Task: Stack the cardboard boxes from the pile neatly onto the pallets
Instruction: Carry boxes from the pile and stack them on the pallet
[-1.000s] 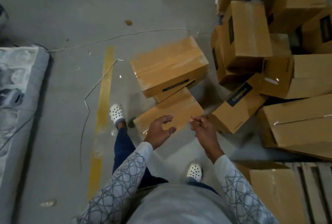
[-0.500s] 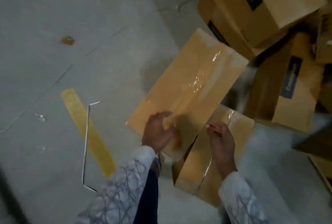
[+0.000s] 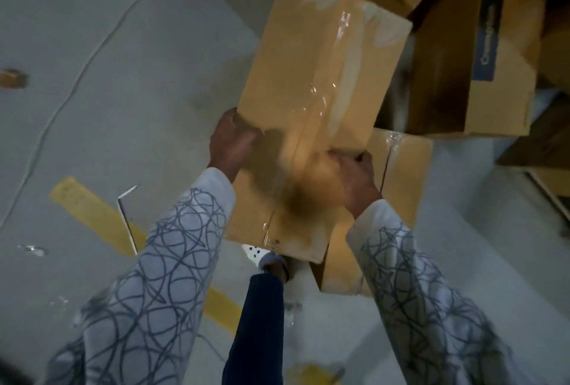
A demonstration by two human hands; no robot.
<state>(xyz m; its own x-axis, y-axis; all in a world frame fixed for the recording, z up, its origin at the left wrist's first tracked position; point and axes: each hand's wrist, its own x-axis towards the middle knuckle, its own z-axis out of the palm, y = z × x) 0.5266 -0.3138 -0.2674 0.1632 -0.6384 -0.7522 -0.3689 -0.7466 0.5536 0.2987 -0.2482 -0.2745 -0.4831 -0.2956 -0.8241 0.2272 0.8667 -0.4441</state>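
Observation:
A taped brown cardboard box (image 3: 320, 76) lies in front of me, on top of a second box (image 3: 398, 181) that rests on the floor. My left hand (image 3: 229, 141) grips the top box at its near left corner. At the near right corner, my right hand (image 3: 354, 173) has its fingers curled over the edge. The lower part of the box is blurred and shadowed. The pile of boxes (image 3: 481, 54) rises behind and to the right, one bearing a dark blue label.
Grey concrete floor with a yellow painted line (image 3: 92, 215) and a thin loose strap (image 3: 126, 218) at the left. My foot in a white perforated shoe (image 3: 262, 256) stands just under the box. A wooden edge (image 3: 549, 181) shows at the far right.
I have leaned closer to the boxes. Both hands went from hovering over the boxes to gripping the near corners of the top box.

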